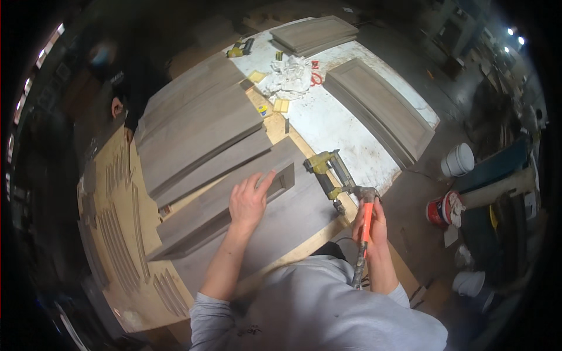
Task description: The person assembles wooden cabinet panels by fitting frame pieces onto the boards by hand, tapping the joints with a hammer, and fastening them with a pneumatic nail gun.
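Note:
My left hand (248, 202) rests with fingers stretched out on a long grey-brown wooden piece (196, 225), near its end with a small recess. That piece lies over a wide flat grey panel (275, 219). My right hand (379, 227) is closed around a hammer (366, 219) with a dark head and an orange and black handle, held at the table's near right edge. Just left of the hammer head, a yellow-green nail gun (321, 165) lies on the panel's right end. Part of my right hand's grip is hidden behind the hammer.
Several long grey panels (199, 128) cover the far left. Thin wood strips (117, 245) lie on the left. Framed panels (380, 105), a white rag (293, 76) and a second nail gun (240, 48) lie farther off. Buckets (458, 160) stand right. Another person's hand (117, 107) shows far left.

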Tool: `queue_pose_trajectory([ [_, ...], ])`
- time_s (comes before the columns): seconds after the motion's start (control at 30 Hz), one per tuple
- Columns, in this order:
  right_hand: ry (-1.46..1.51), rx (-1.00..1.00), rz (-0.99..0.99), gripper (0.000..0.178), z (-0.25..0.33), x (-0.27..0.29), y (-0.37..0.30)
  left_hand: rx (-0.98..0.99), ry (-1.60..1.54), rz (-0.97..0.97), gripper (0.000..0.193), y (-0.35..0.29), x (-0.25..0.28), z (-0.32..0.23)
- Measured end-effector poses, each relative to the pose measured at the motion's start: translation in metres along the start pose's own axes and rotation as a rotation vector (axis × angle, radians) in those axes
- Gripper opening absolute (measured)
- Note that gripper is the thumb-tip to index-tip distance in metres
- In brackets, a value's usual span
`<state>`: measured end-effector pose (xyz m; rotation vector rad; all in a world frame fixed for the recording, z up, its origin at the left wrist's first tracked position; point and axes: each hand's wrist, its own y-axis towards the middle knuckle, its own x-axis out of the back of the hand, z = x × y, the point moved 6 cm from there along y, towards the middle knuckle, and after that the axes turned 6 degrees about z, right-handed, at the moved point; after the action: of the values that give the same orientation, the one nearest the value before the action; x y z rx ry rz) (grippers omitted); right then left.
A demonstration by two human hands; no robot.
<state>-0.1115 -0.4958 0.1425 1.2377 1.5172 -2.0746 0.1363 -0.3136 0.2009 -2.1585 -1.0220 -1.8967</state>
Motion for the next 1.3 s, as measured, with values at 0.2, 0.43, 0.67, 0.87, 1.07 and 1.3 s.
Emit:
queue_pose_trajectory([
  [0.2,-1.178,0.036,0.302,0.04,-0.025,-0.072,-0.016,-0.026,0.02,-0.069,0.054,-0.017,0.001,0.008],
  [0.43,-2.138,0.864,0.71,0.03,-0.056,-0.185,-0.009,-0.034,0.043,-0.072,0.054,-0.024,0.001,0.003],
  [0.67,-2.575,0.778,0.604,0.028,-0.087,-0.173,0.039,-0.04,0.062,-0.066,0.054,-0.018,0.004,-0.001],
  [0.87,-2.272,0.985,0.657,0.031,-0.077,-0.204,0.01,-0.014,0.09,-0.011,0.055,-0.017,0.0,0.0],
  [1.07,-2.562,0.745,0.61,0.031,-0.076,-0.184,0.037,-0.051,0.078,-0.028,0.054,-0.011,0.0,-0.002],
  [1.3,-2.136,1.091,0.714,0.028,-0.07,-0.207,0.016,-0.055,0.111,-0.013,0.053,-0.012,0.0,0.0],
])
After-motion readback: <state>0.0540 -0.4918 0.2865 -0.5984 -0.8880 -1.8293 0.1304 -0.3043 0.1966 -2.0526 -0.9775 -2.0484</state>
